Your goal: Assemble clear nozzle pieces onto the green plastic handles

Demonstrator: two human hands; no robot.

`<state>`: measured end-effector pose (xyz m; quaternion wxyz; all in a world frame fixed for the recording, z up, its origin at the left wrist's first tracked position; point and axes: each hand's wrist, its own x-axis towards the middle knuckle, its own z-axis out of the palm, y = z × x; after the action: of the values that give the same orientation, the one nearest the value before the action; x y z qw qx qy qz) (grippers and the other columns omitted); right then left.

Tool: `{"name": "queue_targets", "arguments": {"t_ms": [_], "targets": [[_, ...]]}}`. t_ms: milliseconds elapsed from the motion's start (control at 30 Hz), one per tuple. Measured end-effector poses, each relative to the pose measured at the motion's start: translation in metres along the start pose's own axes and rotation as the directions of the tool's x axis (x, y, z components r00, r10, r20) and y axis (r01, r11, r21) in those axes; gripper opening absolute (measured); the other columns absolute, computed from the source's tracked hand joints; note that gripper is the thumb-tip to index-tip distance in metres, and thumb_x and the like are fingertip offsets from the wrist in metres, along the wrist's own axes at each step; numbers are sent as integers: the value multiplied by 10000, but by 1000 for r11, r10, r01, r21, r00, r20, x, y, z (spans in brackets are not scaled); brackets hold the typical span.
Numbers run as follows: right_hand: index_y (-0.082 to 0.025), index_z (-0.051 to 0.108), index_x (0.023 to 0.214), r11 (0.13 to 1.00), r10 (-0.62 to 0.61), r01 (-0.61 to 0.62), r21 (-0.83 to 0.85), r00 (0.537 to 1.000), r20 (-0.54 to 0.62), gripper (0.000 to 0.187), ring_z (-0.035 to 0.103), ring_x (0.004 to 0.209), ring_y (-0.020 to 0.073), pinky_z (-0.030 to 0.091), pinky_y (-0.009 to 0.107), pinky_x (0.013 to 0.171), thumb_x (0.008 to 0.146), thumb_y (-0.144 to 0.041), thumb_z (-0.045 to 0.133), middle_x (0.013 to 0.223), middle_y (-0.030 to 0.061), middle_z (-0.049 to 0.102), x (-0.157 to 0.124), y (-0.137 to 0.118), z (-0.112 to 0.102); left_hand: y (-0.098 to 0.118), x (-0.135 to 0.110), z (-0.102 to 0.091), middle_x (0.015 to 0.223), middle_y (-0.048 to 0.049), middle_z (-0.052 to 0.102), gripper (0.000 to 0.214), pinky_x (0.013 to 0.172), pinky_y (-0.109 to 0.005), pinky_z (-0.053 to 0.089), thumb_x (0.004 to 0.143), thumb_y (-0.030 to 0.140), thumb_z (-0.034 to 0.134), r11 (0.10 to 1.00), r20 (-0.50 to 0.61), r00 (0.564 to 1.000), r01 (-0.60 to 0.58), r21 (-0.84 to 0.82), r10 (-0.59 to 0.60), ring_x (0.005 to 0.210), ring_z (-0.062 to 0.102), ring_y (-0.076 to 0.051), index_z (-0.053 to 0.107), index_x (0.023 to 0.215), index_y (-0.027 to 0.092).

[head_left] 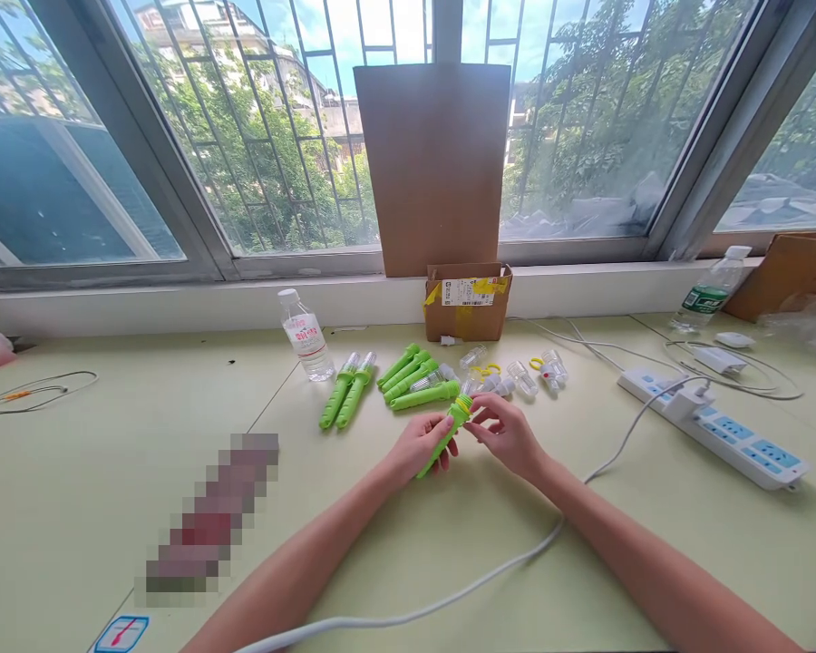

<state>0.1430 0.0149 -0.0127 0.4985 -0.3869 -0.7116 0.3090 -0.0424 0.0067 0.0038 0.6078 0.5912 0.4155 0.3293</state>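
Observation:
My left hand [418, 443] is wrapped round a green plastic handle [442, 443], which tilts with its wider end up and to the right. A yellow ring [463, 404] sits round that end. My right hand [507, 433] pinches at the ring from the right; its fingertips partly hide what they grip. Just beyond my hands lie several more green handles [408, 370], one with a clear tip. Clear plastic caps [520, 379], white small parts [503, 386] and loose yellow rings [491, 369] are scattered to their right. Two green handles with clear caps [351, 394] lie together at the left.
A water bottle [306, 337] stands at the back left, another bottle [711, 292] at the back right. A small carton [468, 322] is by the window sill. On the right lies a power strip [717, 426]; a white cable [449, 599] runs across the table below my forearms.

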Motion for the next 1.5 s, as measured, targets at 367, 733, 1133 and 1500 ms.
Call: {"name": "queue_targets", "arguments": {"t_ms": [367,733,1133,1500], "targets": [[-192,585,855,999,-25,25,41,1000,1,178,636,679,132,581,270,490,829,-366,609,1099,98,589,-1,-6,2,4,-3,-2,589,25,616,419,293,-157,236,799,573,554,998,-5,1000,-7,70,8,296,387,-55,464,938,189],[-188,622,871,998,-38,37,-42,999,-19,157,649,675,135,542,231,452,805,-329,638,1085,102,609,-1,-7,1,6,-2,3,788,-52,661,431,409,-189,415,777,560,582,995,-48,997,-60,81,64,536,619,-119,601,875,140],[-199,610,909,999,-39,40,-22,999,25,191,658,690,144,537,221,435,784,-337,656,1101,98,599,-1,-8,1,8,-3,-5,606,-1,595,426,327,-179,268,822,570,513,995,66,998,21,-96,-14,333,415,-48,548,798,146],[-198,596,828,981,-175,176,-82,984,16,131,679,862,200,593,290,572,874,-312,549,1095,122,654,-4,-7,-1,11,-4,0,614,20,609,447,299,-166,266,740,556,633,998,87,994,62,-12,-60,317,405,-53,494,941,182]]}}
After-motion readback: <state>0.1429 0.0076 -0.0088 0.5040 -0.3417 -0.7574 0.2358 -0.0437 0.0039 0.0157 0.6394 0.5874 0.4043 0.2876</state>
